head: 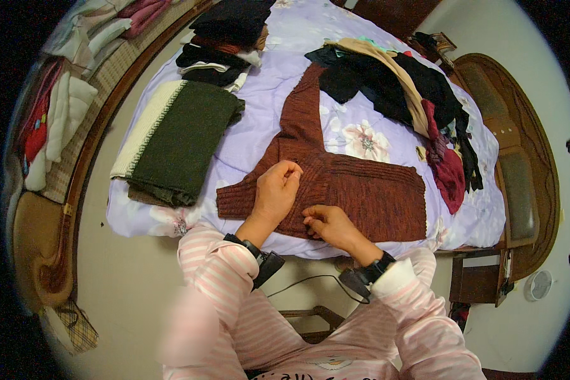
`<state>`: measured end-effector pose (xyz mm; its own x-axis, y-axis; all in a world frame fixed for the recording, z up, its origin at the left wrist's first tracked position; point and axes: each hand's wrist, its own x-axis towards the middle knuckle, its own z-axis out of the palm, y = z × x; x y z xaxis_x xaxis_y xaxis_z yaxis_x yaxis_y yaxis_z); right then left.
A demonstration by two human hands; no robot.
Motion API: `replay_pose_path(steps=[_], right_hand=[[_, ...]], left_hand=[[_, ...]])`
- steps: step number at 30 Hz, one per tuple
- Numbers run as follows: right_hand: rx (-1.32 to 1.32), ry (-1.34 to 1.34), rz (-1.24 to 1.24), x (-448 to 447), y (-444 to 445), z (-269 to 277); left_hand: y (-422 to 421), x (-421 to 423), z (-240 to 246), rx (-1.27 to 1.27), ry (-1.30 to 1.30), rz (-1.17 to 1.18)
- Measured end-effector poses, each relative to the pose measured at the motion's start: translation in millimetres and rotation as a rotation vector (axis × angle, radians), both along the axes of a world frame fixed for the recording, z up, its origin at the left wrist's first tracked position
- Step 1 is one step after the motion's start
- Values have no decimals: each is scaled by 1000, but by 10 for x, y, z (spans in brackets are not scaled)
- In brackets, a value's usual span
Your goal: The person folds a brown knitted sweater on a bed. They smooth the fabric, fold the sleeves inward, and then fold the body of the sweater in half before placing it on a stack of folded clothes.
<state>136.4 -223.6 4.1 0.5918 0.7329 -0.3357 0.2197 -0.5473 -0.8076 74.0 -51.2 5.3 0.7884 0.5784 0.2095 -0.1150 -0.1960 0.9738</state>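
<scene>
A rust-brown knitted sweater (375, 204) lies partly folded at the near edge of the bed, right before me. One sleeve (303, 114) stretches away toward the far side, and a ribbed part (235, 199) sticks out to the left. My left hand (278, 190) is over the middle of the sweater, thumb against the curled fingers. Lower and to the right, my right hand (332, 225) has its fingers bent close to the knit near the front edge. Whether either hand pinches the wool cannot be made out.
Left of the sweater lies a folded dark green and cream knit (180, 137). Behind it rises a stack of folded dark clothes (232, 28). A loose heap of clothes (361, 80) spreads at the far right. A wooden headboard (517, 190) and a sofa (42, 232) flank the bed.
</scene>
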Motion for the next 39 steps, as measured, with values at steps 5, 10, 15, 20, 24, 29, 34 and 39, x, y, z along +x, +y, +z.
replay_pose_path(steps=[5, 10, 15, 20, 24, 29, 34, 39], right_hand=[[-118, 24, -12, 22, 92, 29], [39, 150, -131, 7, -92, 212], [-39, 99, 30, -56, -159, 85], [-4, 315, 0, 289, -198, 295], [130, 337, -127, 853, -149, 547], [306, 386, -418, 1440, 218, 441], [296, 447, -361, 1859, 761, 119], [408, 479, -505, 1907, 1196, 17]], left_hand=[[45, 67, -143, -103, 292, -197], [98, 13, -245, 226, 270, -169], [9, -53, -153, 543, 417, -245], [7, -43, 8, 478, 454, -278], [-30, -7, 106, 486, 257, -207], [-44, 193, 114, 891, 202, -201], [-88, 201, -63, 941, 408, -273], [-74, 223, -103, 967, 481, -282]])
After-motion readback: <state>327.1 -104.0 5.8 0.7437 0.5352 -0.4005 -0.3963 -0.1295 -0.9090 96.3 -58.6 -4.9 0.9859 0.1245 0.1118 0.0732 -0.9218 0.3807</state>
